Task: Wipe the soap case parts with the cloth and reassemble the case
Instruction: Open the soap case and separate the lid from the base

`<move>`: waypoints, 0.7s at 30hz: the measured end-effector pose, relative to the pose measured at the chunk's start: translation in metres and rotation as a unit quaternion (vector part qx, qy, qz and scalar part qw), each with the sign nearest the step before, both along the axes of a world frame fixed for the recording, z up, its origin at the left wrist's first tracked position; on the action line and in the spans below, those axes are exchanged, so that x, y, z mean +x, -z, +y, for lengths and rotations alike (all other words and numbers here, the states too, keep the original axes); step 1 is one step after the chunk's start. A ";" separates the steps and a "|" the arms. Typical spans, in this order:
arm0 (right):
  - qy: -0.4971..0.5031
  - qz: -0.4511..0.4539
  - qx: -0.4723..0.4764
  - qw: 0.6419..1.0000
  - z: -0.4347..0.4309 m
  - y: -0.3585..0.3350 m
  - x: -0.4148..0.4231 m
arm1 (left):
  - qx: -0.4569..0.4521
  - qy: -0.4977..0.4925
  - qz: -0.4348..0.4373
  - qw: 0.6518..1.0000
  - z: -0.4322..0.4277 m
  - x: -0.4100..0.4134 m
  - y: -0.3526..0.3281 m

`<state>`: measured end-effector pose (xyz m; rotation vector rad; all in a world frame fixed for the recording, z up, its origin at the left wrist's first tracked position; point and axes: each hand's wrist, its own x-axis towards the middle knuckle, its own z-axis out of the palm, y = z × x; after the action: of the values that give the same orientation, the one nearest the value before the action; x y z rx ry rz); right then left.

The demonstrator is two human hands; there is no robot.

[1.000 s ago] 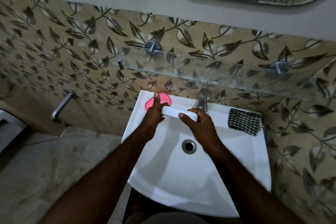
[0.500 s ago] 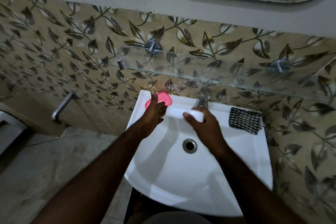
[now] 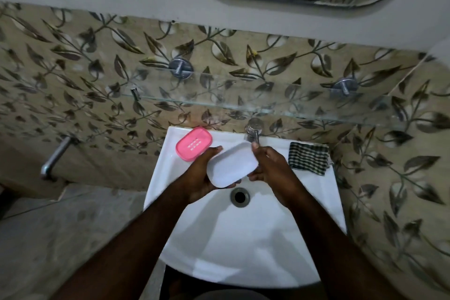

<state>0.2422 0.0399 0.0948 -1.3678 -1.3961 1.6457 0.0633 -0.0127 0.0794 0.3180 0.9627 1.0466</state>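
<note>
A white oval soap case part (image 3: 232, 165) is held over the white sink (image 3: 243, 238), its broad face turned up toward me. My left hand (image 3: 203, 175) cups it from the left and below. My right hand (image 3: 270, 165) grips its right edge with fingers and thumb. The pink soap case part (image 3: 193, 144), with small drain slots, lies on the sink's back left corner, free of both hands. A black and white checked cloth (image 3: 308, 158) lies on the sink's back right rim.
A chrome tap (image 3: 253, 132) stands at the back of the sink just beyond my right hand. The drain (image 3: 239, 197) sits below the hands. A glass shelf (image 3: 243, 101) juts from the tiled wall above. A metal pipe (image 3: 54, 156) protrudes at left.
My left hand left the pink part on the sink corner and came under the white part. Both hands drew the white part toward me and turned its broad face up.
</note>
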 end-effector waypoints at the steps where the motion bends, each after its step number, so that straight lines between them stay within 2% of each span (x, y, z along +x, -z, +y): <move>1: 0.026 0.029 0.009 0.999 0.003 -0.001 0.006 | -0.002 -0.025 -0.058 0.998 -0.001 0.001 0.001; 2: 0.056 0.044 0.022 0.997 0.008 0.000 0.013 | 0.003 -0.043 -0.102 0.994 -0.001 0.002 0.003; 4: 0.102 0.018 0.048 0.993 0.021 0.008 0.031 | 0.016 -0.062 -0.171 0.983 -0.003 0.004 0.004; 5: 0.112 -0.023 0.065 0.991 0.029 0.017 0.042 | 0.020 -0.067 -0.200 0.977 -0.004 0.006 0.005; 7: 0.096 -0.165 0.121 0.974 0.050 0.044 0.066 | 0.028 -0.077 -0.235 0.968 -0.005 0.010 0.008; 9: 0.069 -0.308 0.160 0.935 0.070 0.072 0.086 | 0.040 -0.081 -0.232 0.969 -0.004 0.012 0.012; 10: 0.063 -0.348 0.163 0.921 0.077 0.083 0.093 | 0.045 -0.087 -0.223 0.970 -0.003 0.013 0.013; 13: 0.039 -0.405 0.183 0.895 0.092 0.108 0.102 | 0.042 -0.102 -0.214 0.970 -0.002 0.017 0.013; 16: 0.000 -0.494 0.192 0.848 0.097 0.121 0.100 | 0.041 -0.112 -0.210 0.970 -0.003 0.023 0.012; 21: 0.003 -0.524 0.242 0.817 0.108 0.129 0.100 | 0.047 -0.133 -0.211 0.967 -0.004 0.030 0.007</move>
<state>0.3426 0.1478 -0.0345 -2.0052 -2.1625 0.3206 0.0937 -0.0163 0.0721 0.0352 0.5804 1.3418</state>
